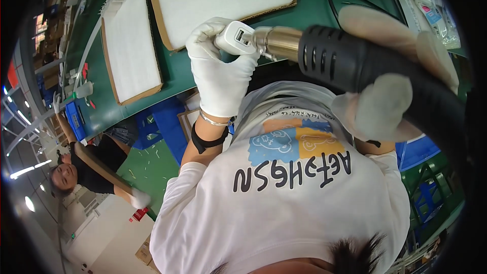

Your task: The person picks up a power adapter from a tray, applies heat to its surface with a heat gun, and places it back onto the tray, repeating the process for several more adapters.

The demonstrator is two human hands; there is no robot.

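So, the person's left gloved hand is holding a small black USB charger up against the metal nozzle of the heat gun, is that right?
Not quite: the USB charger is white, not black, as the head view shows. The left gloved hand does hold it against the metal nozzle of the black heat gun, which the right gloved hand grips.

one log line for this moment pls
left hand: grips white charger block | right hand: holds black heat gun | nozzle at charger | over green table

Right hand [378, 104] blurred; white adapter's [236, 38] lower half hidden behind gloved fingers [213, 33].
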